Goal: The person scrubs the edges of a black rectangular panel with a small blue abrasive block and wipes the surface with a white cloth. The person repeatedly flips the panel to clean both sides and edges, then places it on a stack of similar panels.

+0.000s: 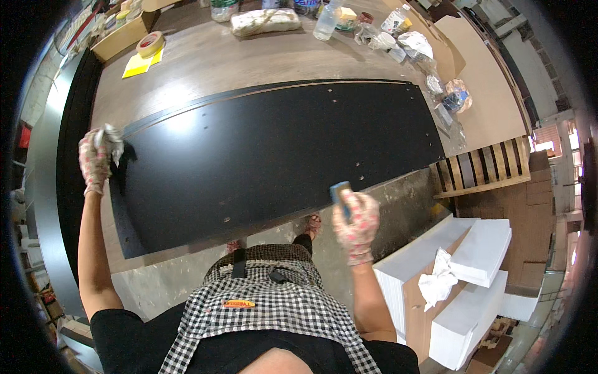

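Two gloved hands: set well apart, one at the black panel's left end and one at its near edge, a spread that seems to suit working with a different thing in each.
Left hand (pixel 94 156): beside the panel's far left corner, fingers bunched around a white cloth (pixel 113 142); the loose wad sticks out past them, presumably to leave soft material facing the panel. Whether it touches is unclear.
Right hand (pixel 357 223): fingers closed around a blue-grey block (pixel 340 198), gripped by its sides so that one end stays free, which probably leaves a face usable. Contact with the panel cannot be told from this angle.
Black panel (pixel 280 149): lying flat on the surface (pixel 205 59), its long near edge toward the person, likely for easy reach; small holes or marks dot it.
Back edge: a second dark strip shows beyond the panel, perhaps another board beneath.
Far side of the surface: tape roll (pixel 150 45) on yellow paper (pixel 131 67), a clear bottle (pixel 327 23) and a wrapped bundle (pixel 265 22), apparently pushed back to leave room for the panel.
Right of the person: white boards (pixel 470 318) stacked low, with a crumpled white rag (pixel 438 278) on them, seemingly kept within arm's reach.
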`<state>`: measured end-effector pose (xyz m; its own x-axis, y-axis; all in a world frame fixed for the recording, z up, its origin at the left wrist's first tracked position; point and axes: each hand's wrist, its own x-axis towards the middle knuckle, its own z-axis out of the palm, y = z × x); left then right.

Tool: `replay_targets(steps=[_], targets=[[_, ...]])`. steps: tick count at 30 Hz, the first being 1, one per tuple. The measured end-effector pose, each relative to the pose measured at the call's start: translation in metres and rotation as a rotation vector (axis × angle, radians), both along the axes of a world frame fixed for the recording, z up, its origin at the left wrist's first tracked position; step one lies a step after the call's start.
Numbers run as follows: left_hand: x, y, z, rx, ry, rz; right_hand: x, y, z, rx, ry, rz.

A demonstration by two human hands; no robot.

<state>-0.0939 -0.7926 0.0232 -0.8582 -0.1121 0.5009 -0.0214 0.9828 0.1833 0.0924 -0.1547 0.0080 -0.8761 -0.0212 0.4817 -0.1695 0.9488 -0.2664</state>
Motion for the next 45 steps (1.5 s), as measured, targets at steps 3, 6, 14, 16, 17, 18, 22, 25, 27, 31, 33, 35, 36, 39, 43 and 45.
replay_targets(steps=[3, 6, 14, 16, 17, 18, 22, 25, 27, 31, 33, 35, 36, 39, 43, 45], targets=[[-0.016, 0.02, 0.028, 0.028, 0.276, -0.04, -0.025, 0.112, -0.009, -0.098, 0.105, -0.107], [-0.027, 0.093, 0.039, 0.611, 0.183, -0.09, -0.047, 0.225, -0.018, -0.118, 0.173, -0.207], [-0.009, 0.368, 0.014, 0.559, -0.078, -0.396, -0.142, 0.439, 0.018, -0.295, 0.224, -0.425], [-0.003, 0.415, 0.013, 0.049, -0.465, -0.165, -0.173, 0.419, 0.026, -0.525, 0.198, -0.162], [0.003, 0.445, 0.013, -0.189, -0.478, -0.008, -0.188, 0.401, 0.027, -0.66, 0.131, -0.107], [-0.001, 0.469, 0.02, -0.14, -0.466, -0.005, -0.202, 0.381, 0.026, -0.789, 0.095, 0.027], [-0.019, 0.607, 0.028, -0.07, -0.478, -0.378, -0.243, 0.322, 0.012, -0.989, 0.038, 0.083], [0.006, 0.654, 0.015, 0.092, -0.432, -0.817, -0.247, 0.312, 0.0, -0.838, 0.046, 0.034], [0.028, 0.611, -0.006, 0.024, -0.327, -0.548, -0.245, 0.315, -0.007, -0.764, 0.094, -0.073], [0.051, 0.374, -0.042, -0.075, -0.051, 0.116, -0.242, 0.323, -0.015, -0.848, 0.122, 0.003], [0.05, 0.245, -0.032, -0.148, -0.046, 0.499, -0.241, 0.326, -0.017, -0.872, 0.107, 0.002], [0.041, 0.172, -0.002, 0.051, -0.194, 0.895, -0.242, 0.327, -0.016, -0.782, 0.045, -0.087], [0.036, 0.175, 0.008, -0.046, -0.215, 1.021, -0.243, 0.327, -0.015, -0.772, 0.047, -0.075], [0.014, 0.262, 0.035, -0.218, -0.148, 0.5, -0.245, 0.327, -0.008, -0.44, 0.031, -0.273], [0.028, 0.361, 0.032, -0.15, -0.307, -0.162, -0.247, 0.319, 0.002, -0.502, 0.046, -0.158], [0.035, 0.324, 0.028, -0.122, -0.294, 0.203, -0.247, 0.312, 0.006, -0.683, 0.217, -0.105]])
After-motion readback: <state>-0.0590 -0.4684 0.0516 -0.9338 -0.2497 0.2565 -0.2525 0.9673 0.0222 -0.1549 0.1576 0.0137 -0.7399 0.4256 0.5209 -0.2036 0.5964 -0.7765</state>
